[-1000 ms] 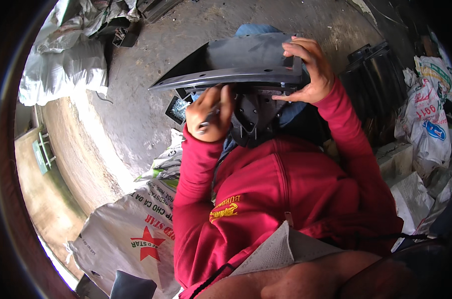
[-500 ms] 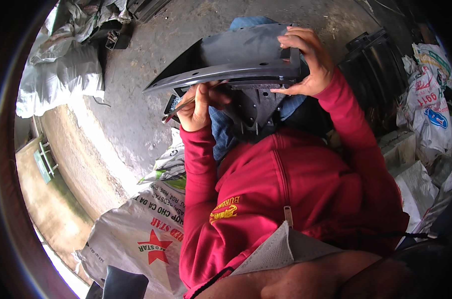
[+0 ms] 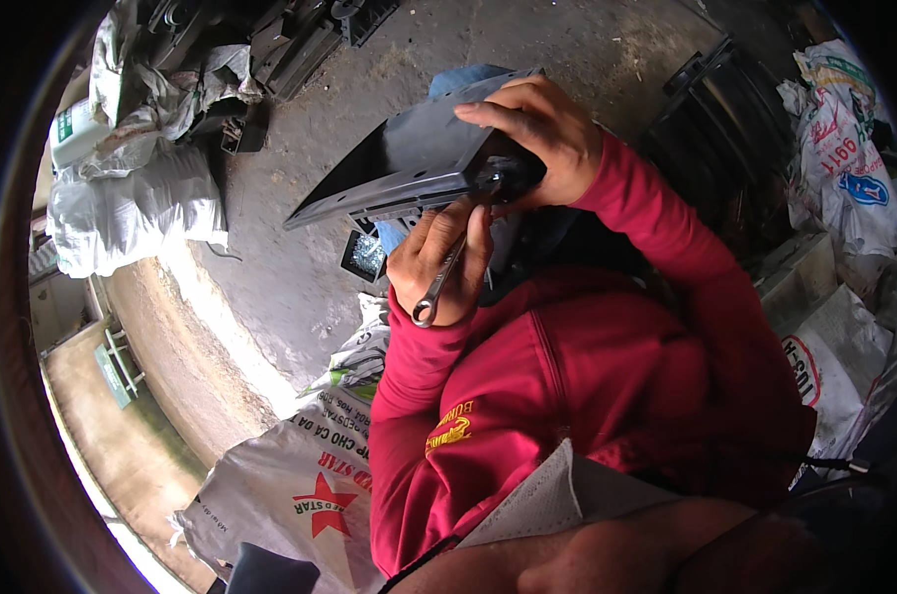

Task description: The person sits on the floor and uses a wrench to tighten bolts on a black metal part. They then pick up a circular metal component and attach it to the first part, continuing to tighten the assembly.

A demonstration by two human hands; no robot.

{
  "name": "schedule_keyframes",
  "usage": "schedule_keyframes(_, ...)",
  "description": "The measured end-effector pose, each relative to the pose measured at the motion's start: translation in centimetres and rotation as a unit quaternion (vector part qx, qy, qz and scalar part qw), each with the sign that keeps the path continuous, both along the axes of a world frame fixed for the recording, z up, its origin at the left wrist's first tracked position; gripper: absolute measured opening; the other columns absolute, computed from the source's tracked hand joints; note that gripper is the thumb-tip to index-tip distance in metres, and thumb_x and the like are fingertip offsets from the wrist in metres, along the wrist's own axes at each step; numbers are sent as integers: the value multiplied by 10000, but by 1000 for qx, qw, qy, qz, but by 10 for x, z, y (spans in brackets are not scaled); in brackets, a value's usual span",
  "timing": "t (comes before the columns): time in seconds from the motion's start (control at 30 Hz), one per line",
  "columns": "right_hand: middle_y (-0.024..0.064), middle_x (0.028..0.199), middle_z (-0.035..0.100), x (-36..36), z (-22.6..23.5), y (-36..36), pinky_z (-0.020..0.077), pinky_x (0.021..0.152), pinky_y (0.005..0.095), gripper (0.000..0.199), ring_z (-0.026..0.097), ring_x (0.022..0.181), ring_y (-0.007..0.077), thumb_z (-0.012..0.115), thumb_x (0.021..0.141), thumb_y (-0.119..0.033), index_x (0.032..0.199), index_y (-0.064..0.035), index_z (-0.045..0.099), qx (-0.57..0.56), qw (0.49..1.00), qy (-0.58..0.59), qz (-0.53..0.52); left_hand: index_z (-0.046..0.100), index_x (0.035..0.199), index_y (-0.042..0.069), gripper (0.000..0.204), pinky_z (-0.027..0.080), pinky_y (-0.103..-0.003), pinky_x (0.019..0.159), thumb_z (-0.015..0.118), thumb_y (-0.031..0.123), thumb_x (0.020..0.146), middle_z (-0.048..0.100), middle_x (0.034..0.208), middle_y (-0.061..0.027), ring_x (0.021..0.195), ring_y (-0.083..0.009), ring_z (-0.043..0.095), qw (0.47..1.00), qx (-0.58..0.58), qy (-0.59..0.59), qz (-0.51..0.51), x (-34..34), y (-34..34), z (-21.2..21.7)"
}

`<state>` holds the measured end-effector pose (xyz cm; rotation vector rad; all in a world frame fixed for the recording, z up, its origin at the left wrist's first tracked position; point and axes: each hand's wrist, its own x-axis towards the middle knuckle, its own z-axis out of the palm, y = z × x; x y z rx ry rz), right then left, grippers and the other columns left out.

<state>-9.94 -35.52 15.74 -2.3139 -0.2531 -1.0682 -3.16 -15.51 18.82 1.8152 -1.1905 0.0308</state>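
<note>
A large black moulded part [image 3: 424, 134] with a broad curved face rests tilted above my lap. My right hand [image 3: 552, 134] grips its right end, fingers over the top edge and the thumb below. Under the near edge, my left hand [image 3: 443, 252] is closed around a metal wrench [image 3: 442, 281]. The wrench's ring end sticks out toward me; its other end is hidden among the fingers at the part's right end. The two hands are close together there. Just left of my left hand, on the floor, sits a small black tray [image 3: 362, 257] of little metal pieces.
A white printed sack [image 3: 290, 485] lies at the lower left. Wrapped plastic bundles [image 3: 137, 208] and dark parts [image 3: 300, 49] are at the far left. Ribbed black parts [image 3: 720, 129] stand on the right, beside more printed sacks [image 3: 849, 148].
The black part has turned, its right end now angled toward me. My left hand has moved right along the near edge with the wrench. My right hand has shifted left with the part.
</note>
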Motion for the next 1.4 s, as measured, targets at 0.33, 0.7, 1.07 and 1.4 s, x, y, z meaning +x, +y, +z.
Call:
schedule_keyframes(0.33,94,1092,620,1,-6,1,485,922,414,670,586,1017,286,733,732,-419,1305,-87,631,-35,999,-16,-18,672,1106,79,289,544,-381,607,679,55,818,682,930,-72,733,-266,674,948,266,-166,-52,-12,-28,45)
schedule_keyframes(0.7,31,1119,626,-3,-14,-6,467,942,380,857,589,1037,235,924,572,-312,1340,-179,567,31,999,-14,6,671,1079,-84,387,528,-266,593,477,250,1054,721,816,-142,689,-194,698,957,-22,280,-77,11,0,-37)
schedule_keyframes(1.07,33,1082,612,1,-6,-2,463,902,394,953,574,984,241,914,518,-330,1387,-176,553,9,1000,-13,-7,691,980,-25,92,533,-298,599,628,-21,912,711,842,-136,662,-216,697,996,22,84,-30,1,-1,12)
schedule_keyframes(1.4,46,1088,608,3,-1,0,452,916,413,863,576,997,249,840,600,-321,1399,-169,551,1,1000,-3,-6,692,1034,43,210,550,-369,616,673,14,827,678,1032,-83,763,-277,672,950,250,-168,-83,-1,-22,41)
